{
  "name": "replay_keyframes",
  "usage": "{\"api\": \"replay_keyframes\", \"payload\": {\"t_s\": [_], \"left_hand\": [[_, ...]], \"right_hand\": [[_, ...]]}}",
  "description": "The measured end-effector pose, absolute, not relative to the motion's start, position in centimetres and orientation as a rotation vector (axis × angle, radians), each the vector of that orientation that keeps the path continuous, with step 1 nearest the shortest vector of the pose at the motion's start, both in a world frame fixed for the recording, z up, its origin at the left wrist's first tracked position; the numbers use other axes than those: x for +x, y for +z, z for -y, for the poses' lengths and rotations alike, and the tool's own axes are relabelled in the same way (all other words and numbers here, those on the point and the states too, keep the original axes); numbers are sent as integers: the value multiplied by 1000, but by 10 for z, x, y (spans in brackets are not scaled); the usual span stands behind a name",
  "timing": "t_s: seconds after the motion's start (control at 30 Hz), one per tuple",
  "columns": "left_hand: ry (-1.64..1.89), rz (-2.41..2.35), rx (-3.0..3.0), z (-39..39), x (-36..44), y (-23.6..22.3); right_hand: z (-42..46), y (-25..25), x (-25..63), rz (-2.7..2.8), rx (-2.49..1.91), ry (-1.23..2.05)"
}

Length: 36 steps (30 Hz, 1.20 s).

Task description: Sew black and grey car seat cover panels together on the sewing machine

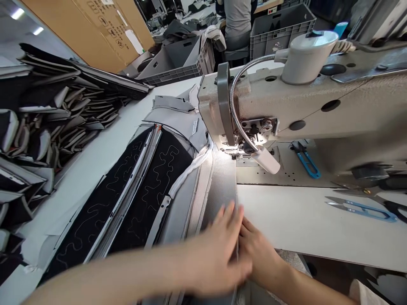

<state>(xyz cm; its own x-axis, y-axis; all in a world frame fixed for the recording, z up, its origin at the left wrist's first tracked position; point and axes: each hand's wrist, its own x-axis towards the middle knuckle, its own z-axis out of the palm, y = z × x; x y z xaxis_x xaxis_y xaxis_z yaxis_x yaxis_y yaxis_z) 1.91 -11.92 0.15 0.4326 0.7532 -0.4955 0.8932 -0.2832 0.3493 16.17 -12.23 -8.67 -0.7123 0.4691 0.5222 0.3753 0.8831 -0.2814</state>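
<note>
A small, bent-necked lamp [266, 160] throws a hard white glare low on the sewing machine [305, 106]. The bench [286, 212] is evenly bright; two ceiling lights [17, 14] glow at upper left. Motion blur smears the left hand [216, 254], and wide-angle distortion stretches things near the edges.

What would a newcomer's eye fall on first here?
Probably the big beige sewing machine filling the upper right, brightly lit at its left end. Next, the wavy-stitched black panels left of centre. Below the machine, the left hand, blurred, and right hand come together at the grey fabric's edge.
</note>
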Motion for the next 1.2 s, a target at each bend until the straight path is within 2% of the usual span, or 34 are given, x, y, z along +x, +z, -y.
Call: {"api": "replay_keyframes", "payload": {"t_s": [0.13, 0.23, 0.3, 0.4, 0.53, 0.63, 0.73, 0.83, 0.9, 0.97, 1.2], "left_hand": [[-155, -1696, 2203, 225, 7, -50], [2, -1987, 2156, 249, -3, -77], [131, -2001, 2236, 243, -17, -83], [137, -1817, 2493, 219, -47, -75], [-217, -1523, 2622, 191, -76, -44], [-278, -1366, 2555, 186, -76, -24], [-70, -1222, 2436, 187, -70, -17], [289, -1409, 2273, 182, -67, -20], [371, -1550, 2227, 172, -62, -25], [286, -1608, 2285, 160, -53, -29], [-398, -1684, 2292, 127, -31, -15]], "right_hand": [[135, -92, 153, 2387, -634, 176], [143, -90, 143, 2354, -662, 181], [144, -87, 138, 2366, -634, 163], [142, -80, 136, 2396, -589, 149], [138, -70, 147, 2511, -536, 205], [141, -71, 155, 2483, -540, 211], [147, -76, 153, 2424, -604, 208], [155, -78, 142, 2398, -686, 184], [159, -76, 134, 2374, -723, 161], [162, -74, 130, 2380, -731, 151], [162, -69, 135, 2402, -702, 148]]}}
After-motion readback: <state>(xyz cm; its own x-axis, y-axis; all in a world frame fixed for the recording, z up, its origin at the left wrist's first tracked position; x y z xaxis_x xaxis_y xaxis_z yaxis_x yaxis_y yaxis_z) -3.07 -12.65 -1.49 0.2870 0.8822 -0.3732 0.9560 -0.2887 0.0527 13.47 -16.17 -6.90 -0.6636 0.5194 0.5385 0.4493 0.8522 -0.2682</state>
